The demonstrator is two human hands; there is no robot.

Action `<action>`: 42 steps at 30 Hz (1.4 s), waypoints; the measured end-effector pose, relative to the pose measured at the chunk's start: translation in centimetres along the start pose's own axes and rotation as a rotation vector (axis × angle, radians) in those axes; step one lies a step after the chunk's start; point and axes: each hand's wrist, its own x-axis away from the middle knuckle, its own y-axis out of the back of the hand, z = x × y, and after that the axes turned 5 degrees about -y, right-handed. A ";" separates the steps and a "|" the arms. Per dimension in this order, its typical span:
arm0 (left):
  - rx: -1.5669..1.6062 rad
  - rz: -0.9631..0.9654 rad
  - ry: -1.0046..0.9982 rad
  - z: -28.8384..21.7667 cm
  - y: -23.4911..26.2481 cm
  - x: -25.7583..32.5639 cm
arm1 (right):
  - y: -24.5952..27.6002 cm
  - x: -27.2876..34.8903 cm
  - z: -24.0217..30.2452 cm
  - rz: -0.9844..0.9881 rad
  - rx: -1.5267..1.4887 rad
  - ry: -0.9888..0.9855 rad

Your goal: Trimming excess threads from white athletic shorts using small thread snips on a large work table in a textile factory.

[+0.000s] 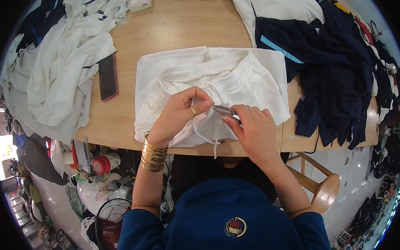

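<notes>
A pair of white trousers or shorts [265, 86] with a gathered elastic waistband lies on the wooden table in front of me. A white drawstring [205, 137] hangs from the waist, its end over the table's near edge. My left hand [179, 112], with rings and gold bangles, pinches thumb and forefinger together above the waistband; what lies between them is too small to make out. My right hand [255, 130] grips small metal thread snips [224, 110], whose blades point left and reach the left fingertips. The snips' handle is mostly hidden in my fingers.
White garments [61, 68] are heaped on the table's left, beside a dark phone [108, 77]. Dark navy clothes [334, 79] pile up at the right. A wooden stool [324, 193] stands below right; a red-lidded container [105, 163] sits below left.
</notes>
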 end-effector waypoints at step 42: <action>-0.102 -0.296 0.026 3.3 7.9 4.1 | -0.3 -6.6 -14.2 0.079 -0.427 -0.753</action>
